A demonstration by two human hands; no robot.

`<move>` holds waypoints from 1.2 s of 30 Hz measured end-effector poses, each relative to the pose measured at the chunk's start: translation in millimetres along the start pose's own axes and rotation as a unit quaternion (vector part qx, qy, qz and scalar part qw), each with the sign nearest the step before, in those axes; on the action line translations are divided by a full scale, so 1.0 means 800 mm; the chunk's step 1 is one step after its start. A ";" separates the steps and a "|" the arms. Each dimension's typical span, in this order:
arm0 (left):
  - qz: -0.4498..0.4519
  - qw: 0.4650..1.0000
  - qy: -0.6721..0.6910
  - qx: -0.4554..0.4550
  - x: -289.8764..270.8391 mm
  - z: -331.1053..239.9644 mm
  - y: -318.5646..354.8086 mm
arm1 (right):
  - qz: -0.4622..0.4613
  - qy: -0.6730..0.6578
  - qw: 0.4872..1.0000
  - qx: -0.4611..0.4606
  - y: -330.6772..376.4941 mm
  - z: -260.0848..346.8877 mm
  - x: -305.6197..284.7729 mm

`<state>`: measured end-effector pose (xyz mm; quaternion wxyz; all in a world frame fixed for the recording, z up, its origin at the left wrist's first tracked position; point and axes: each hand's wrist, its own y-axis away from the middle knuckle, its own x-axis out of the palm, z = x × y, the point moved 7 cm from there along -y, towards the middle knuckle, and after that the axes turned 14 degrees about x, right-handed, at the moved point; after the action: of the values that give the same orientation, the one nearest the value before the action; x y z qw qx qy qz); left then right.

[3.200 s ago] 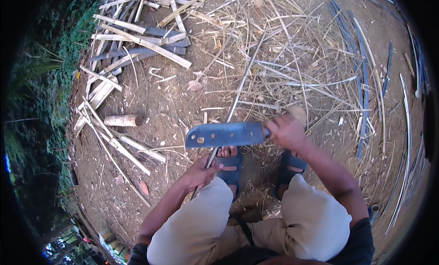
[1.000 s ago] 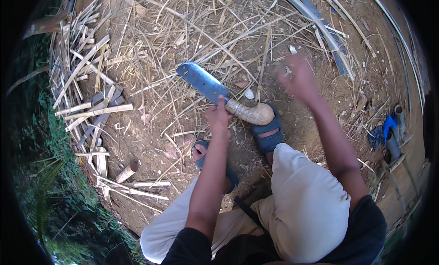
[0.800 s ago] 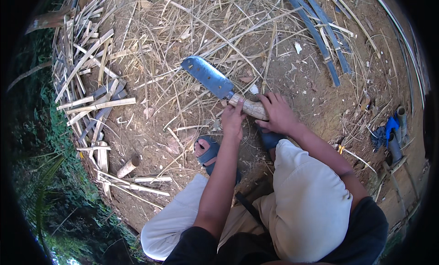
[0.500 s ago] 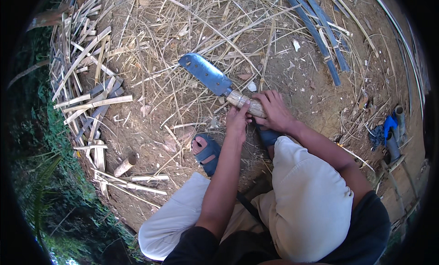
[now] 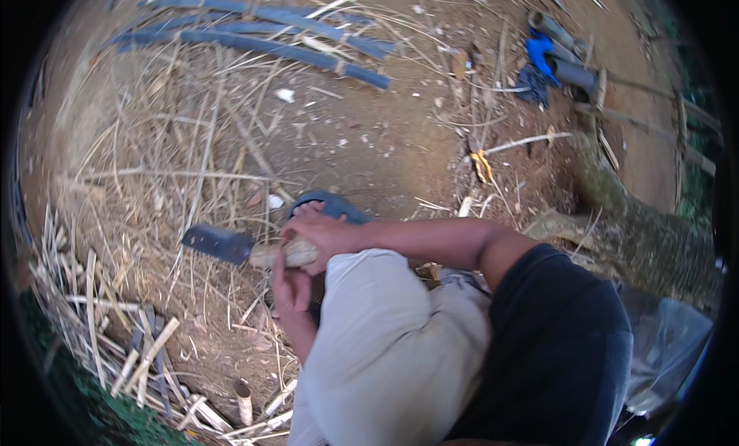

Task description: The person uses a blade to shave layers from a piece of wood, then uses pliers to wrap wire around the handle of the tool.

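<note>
The right forearm (image 5: 423, 242) lies nearly level, running from the bent elbow toward 9 o'clock; the upper arm drops from the elbow toward 5 o'clock. The right hand (image 5: 323, 232) is bent in a gripping posture. The left hand (image 5: 291, 292) sits just beside it, at its 7 o'clock, one digit pointing to 12 o'clock. The left forearm (image 5: 299, 334) extends toward 5 o'clock, partly hidden by the leg (image 5: 377, 330).

Knife blade (image 5: 218, 244): metal, mostly matt. Knife handle (image 5: 264, 256): bare wood. Trousers (image 5: 377, 330): matt, creased cloth. Shirt (image 5: 566, 346): matt cloth. Sheet (image 5: 670, 338): glossy, plastic-looking. Trunk (image 5: 654, 242): rough bark. Ground (image 5: 416, 142): rough, matt soil.
</note>
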<state>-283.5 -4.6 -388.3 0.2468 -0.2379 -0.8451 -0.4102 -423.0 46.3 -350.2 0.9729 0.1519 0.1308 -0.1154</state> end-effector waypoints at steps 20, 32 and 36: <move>-0.311 0.916 0.137 0.212 -0.028 -0.085 0.008 | -0.387 0.323 0.793 0.342 0.288 -0.262 -0.299; -0.389 0.886 -0.022 0.252 -0.017 -0.101 0.002 | -0.237 0.322 0.767 0.502 0.397 -0.445 -0.324; -0.364 0.904 -0.009 0.223 -0.007 -0.094 -0.009 | -0.291 0.468 0.720 0.422 0.391 -0.398 -0.326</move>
<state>-266.9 -71.0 -355.0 0.1191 0.1440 -0.9446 -0.2698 -655.3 488.1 -484.1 0.5419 0.5356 0.5447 -0.3505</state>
